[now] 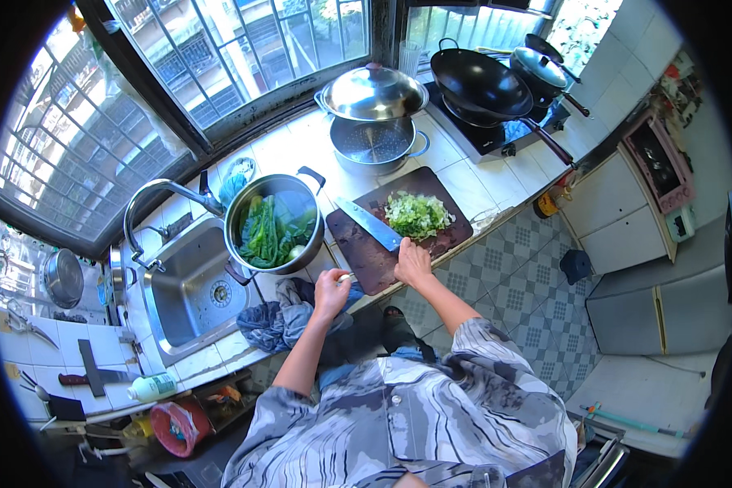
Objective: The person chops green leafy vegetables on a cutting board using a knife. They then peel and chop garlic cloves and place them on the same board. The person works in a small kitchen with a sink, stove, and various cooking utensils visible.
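My right hand [413, 263] grips the handle of a kitchen knife [372, 225], whose broad blade slants over a dark cutting board [366, 262]. Beside the blade lies a heap of chopped pale-green vegetable [418, 215]. My left hand [331, 294] pinches a small whitish piece [344, 278] just off the board's near left corner; what it is cannot be made out. Left of the board stands a deep steel pot [319, 229] holding leafy greens [262, 235] in water, with a round white item [296, 251] among them.
A steel sink [189, 311] with a curved faucet [135, 219] is at left. Crumpled cloths [274, 320] lie at the counter's front edge. Behind the board sit a steamer pot [372, 146] and a domed lid [375, 94]. A black wok [482, 85] rests on the stove [488, 143].
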